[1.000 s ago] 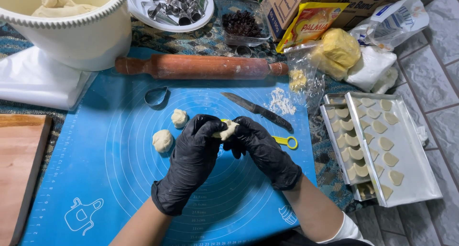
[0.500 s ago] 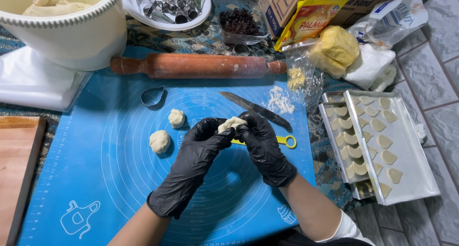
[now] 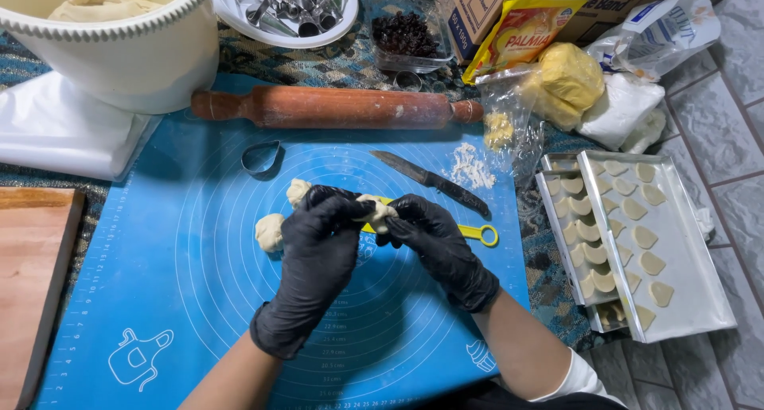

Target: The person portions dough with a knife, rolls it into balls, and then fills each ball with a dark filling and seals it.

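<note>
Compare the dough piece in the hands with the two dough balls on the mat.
The dough piece is pinched between both gloved hands, the left hand and right hand, above the blue mat; the dough balls lie untouched on it. The piece looks stretched, the balls rounded. All are pale cream.

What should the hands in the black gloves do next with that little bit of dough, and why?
Probably keep pinching it closed. The left hand and right hand both grip one small dough piece just above the blue mat, and it looks lumpy, unlike the neat shaped pieces on the metal tray. Two more dough balls wait beside the left hand.
</note>
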